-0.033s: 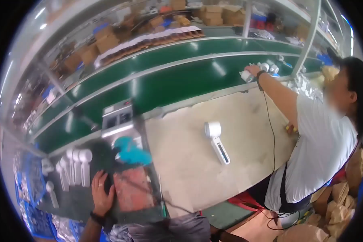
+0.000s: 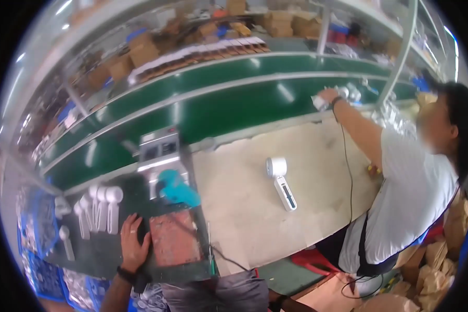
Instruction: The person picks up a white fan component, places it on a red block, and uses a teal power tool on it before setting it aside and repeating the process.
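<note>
My left hand point(image 2: 134, 244) lies on the dark green tabletop with its fingers stretched out, holding nothing. Just right of it is a worn red slab point(image 2: 176, 239). Several white round-headed pieces with handles point(image 2: 103, 205) are lined up beyond the hand to the left, and a similar single piece point(image 2: 66, 242) lies apart. Of my right arm, only the banded wrist and part of the forearm show at the lower edge; the hand is hidden. On the pale board to the right rests a white handheld device point(image 2: 282, 182), round-headed, with a dark slot in its handle.
A teal tool point(image 2: 178, 190) sits before a metal box point(image 2: 158, 148). Behind runs a green conveyor point(image 2: 229, 112). On the right a co-worker point(image 2: 405, 177) reaches toward white parts on the belt. Blue crates point(image 2: 39, 223) stand at far left; a cable point(image 2: 349, 182) crosses the board.
The view has shifted slightly. My left hand stays flat in the same place on the tabletop, and the white device has not moved on the board.
</note>
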Available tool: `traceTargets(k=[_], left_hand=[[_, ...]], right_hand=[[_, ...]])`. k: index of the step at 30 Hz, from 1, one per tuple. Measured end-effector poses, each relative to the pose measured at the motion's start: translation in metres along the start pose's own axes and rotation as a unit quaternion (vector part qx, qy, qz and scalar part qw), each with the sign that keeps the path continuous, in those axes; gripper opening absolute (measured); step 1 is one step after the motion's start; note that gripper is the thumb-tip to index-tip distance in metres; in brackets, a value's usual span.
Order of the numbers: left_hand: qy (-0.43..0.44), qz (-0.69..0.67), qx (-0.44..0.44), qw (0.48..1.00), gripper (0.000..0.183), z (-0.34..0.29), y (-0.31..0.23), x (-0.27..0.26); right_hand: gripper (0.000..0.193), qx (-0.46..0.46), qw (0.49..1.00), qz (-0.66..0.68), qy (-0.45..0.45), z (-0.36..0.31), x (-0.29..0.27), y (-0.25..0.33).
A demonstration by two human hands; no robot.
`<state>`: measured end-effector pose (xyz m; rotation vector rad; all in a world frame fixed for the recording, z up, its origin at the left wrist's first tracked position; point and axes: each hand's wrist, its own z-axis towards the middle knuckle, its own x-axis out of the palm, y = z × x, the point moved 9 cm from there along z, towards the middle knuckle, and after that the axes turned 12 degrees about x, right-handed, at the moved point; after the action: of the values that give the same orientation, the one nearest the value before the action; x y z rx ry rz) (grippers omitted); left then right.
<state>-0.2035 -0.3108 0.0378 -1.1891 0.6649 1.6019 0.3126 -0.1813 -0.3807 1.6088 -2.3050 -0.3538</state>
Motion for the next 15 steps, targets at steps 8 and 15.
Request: traceTargets(k=[8, 15], left_hand=[[-0.086, -0.016, -0.003, 0.996, 0.053, -0.032, 0.008, -0.005], [-0.073, -0.027, -0.004, 0.997, 0.052, -0.033, 0.01, -0.003]], right_hand=[[0.059, -0.049, 0.991, -0.111, -0.049, -0.069, -0.04, 0.072], [0.058, -0.29, 0.899, -0.326, -0.045, -0.285, 0.081, 0.264]])
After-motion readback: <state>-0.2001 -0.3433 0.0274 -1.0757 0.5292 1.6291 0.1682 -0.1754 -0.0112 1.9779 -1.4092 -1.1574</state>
